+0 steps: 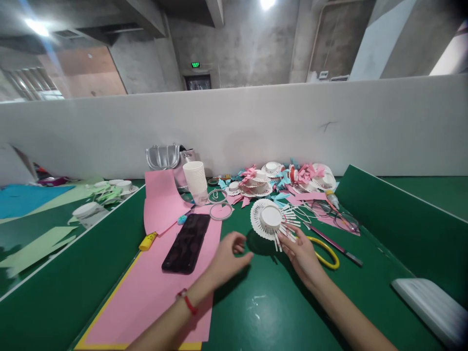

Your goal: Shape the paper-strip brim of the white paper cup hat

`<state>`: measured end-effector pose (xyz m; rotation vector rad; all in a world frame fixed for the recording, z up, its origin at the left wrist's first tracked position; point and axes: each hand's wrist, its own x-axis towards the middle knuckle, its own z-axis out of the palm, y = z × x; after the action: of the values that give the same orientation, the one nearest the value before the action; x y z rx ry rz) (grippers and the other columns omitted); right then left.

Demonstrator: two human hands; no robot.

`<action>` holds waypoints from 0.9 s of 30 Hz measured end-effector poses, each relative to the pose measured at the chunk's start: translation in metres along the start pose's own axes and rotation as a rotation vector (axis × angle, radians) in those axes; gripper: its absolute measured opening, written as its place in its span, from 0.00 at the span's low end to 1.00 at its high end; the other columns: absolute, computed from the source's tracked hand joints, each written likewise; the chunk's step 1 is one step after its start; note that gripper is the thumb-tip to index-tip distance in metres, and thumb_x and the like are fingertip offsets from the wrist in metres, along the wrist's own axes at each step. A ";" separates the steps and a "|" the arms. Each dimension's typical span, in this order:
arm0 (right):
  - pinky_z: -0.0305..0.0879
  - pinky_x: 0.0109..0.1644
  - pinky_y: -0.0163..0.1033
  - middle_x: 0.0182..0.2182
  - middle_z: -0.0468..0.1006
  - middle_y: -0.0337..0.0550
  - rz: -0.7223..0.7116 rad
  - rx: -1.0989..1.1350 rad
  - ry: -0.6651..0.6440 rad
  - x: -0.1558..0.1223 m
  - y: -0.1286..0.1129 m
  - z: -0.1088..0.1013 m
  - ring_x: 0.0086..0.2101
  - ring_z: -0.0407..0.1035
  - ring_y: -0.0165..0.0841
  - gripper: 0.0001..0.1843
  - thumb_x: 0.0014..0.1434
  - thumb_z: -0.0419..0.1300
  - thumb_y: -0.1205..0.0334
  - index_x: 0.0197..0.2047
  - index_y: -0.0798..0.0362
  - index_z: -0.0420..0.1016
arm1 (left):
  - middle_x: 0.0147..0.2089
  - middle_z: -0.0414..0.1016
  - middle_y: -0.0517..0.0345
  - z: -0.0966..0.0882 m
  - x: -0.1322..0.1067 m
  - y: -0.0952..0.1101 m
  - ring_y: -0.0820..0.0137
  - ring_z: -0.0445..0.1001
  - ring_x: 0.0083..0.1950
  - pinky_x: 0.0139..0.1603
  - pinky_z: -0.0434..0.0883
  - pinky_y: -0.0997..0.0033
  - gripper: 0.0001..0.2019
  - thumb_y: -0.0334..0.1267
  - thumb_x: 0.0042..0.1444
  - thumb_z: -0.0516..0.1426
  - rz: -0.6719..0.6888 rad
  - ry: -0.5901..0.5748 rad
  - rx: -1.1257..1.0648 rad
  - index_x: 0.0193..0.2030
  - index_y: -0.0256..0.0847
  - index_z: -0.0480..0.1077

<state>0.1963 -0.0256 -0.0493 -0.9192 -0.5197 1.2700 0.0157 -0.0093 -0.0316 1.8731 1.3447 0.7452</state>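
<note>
A white paper cup (271, 217), cut into strips that fan out round its base, is held above the green table by my right hand (300, 254). The fingers pinch its strips at the lower right; most strips on the left are folded into a scalloped rim, while those on the right stick out straight. My left hand (231, 259) is to the left of the cup, apart from it, with thumb and curled fingers separated and nothing between them. Yellow-handled scissors (331, 258) lie just beyond my right hand, partly hidden by it.
A black phone (187, 243) rests on pink paper (146, 302) at left, near a stack of paper cups (196, 180). Paper scraps and cut cups (256, 184) crowd the back. A pen (336, 245), glasses (345, 222) and a white device (431, 307) lie right. Green dividers (395, 234) flank the table.
</note>
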 end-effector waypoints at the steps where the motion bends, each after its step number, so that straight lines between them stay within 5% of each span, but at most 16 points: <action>1: 0.66 0.32 0.30 0.28 0.77 0.35 -0.007 -0.002 -0.004 0.000 0.000 0.000 0.28 0.70 0.27 0.25 0.31 0.70 0.66 0.35 0.52 0.67 | 0.34 0.70 0.50 0.014 0.001 0.003 0.68 0.69 0.33 0.34 0.67 0.69 0.14 0.37 0.43 0.56 -0.025 -0.093 -0.196 0.37 0.34 0.65; 4: 0.67 0.33 0.32 0.29 0.76 0.36 -0.018 -0.021 -0.024 0.000 0.001 0.000 0.28 0.71 0.28 0.25 0.32 0.69 0.65 0.36 0.51 0.66 | 0.33 0.72 0.50 0.042 0.010 0.011 0.69 0.69 0.33 0.36 0.66 0.70 0.14 0.36 0.40 0.60 -0.029 -0.153 -0.548 0.35 0.32 0.68; 8: 0.67 0.36 0.36 0.31 0.76 0.39 -0.051 -0.060 -0.051 0.002 0.004 0.003 0.31 0.71 0.32 0.25 0.33 0.69 0.64 0.37 0.51 0.66 | 0.37 0.74 0.49 0.048 0.021 0.016 0.67 0.70 0.37 0.39 0.65 0.69 0.15 0.34 0.39 0.61 -0.022 -0.157 -0.803 0.36 0.31 0.70; 16: 0.63 0.45 0.40 0.35 0.76 0.41 -0.097 -0.038 -0.076 0.009 0.021 0.007 0.37 0.70 0.33 0.22 0.37 0.67 0.64 0.37 0.52 0.67 | 0.33 0.75 0.52 0.041 0.021 0.018 0.69 0.70 0.33 0.37 0.66 0.71 0.13 0.33 0.34 0.63 -0.008 -0.070 -0.833 0.31 0.32 0.72; 27: 0.64 0.42 0.38 0.36 0.75 0.40 -0.161 -0.157 -0.097 0.002 0.019 0.008 0.37 0.69 0.33 0.20 0.40 0.65 0.63 0.38 0.51 0.65 | 0.16 0.64 0.63 0.037 0.018 0.024 0.77 0.60 0.20 0.23 0.60 0.77 0.08 0.35 0.37 0.60 -0.070 0.025 -0.777 0.16 0.34 0.66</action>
<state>0.1795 -0.0209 -0.0604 -0.9290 -0.7638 1.1435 0.0625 -0.0049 -0.0330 1.1922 0.9276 1.0645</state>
